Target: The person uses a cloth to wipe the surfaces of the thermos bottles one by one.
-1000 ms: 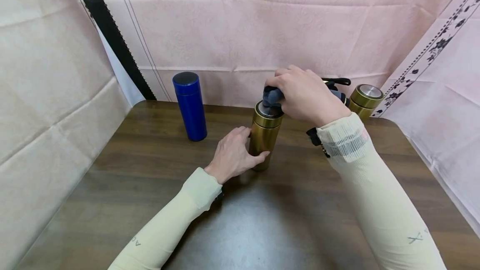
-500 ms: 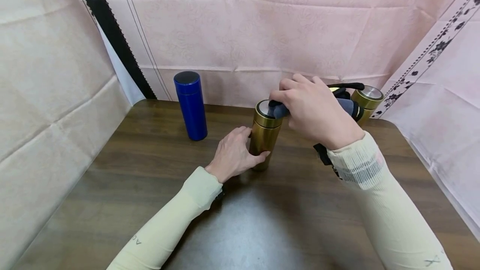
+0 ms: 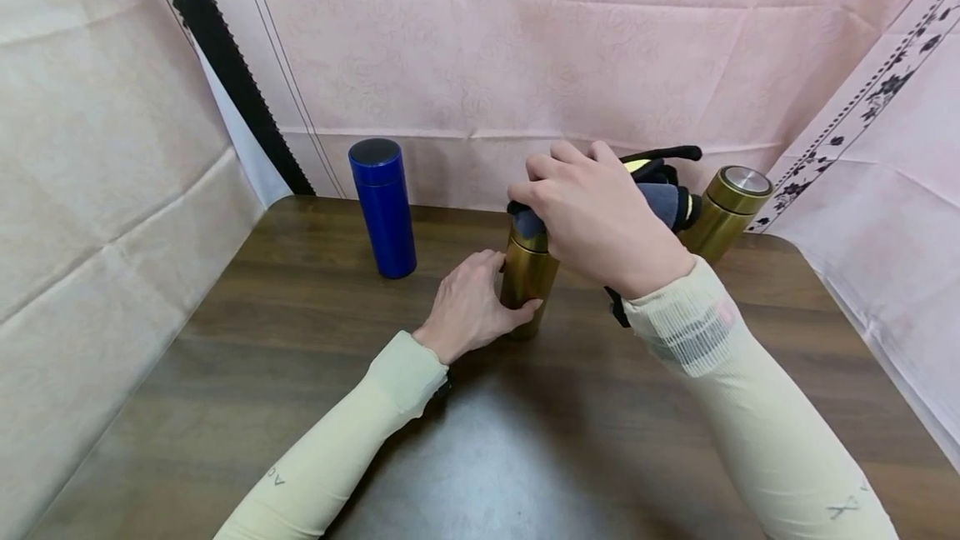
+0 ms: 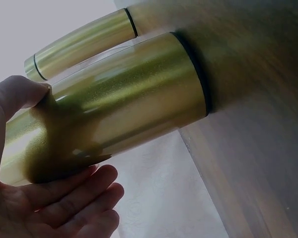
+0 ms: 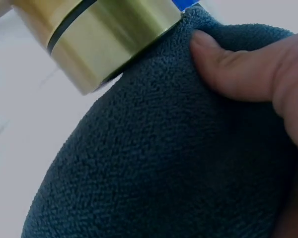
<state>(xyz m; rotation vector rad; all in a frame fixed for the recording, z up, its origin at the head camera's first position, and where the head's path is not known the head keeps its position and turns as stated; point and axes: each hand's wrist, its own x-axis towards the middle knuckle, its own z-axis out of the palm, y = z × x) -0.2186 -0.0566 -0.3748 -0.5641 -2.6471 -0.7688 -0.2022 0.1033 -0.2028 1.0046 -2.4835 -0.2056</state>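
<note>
A gold thermos bottle (image 3: 529, 277) stands upright on the wooden table. My left hand (image 3: 468, 307) grips its body from the left, thumb on the near side. In the left wrist view the thumb and fingers lie on either side of the gold bottle (image 4: 139, 91). Above it, my right hand (image 3: 600, 219) holds a blue-grey cloth (image 3: 660, 202) with black edging against the lid, which is mostly hidden. The right wrist view shows the thumb pressed on the fuzzy cloth (image 5: 139, 144), right at the lid's rim.
A blue thermos bottle (image 3: 386, 215) with a dark top stands to the left. At the back right is another gold thermos bottle (image 3: 723, 211), partly behind the cloth. Pink and cream fabric (image 3: 480, 65) hangs behind the wooden table (image 3: 262, 340).
My right hand, with the cloth, moved right across the lid, then back left, so the cloth now covers the lid top. The left hand and the gold bottle stayed in place.
</note>
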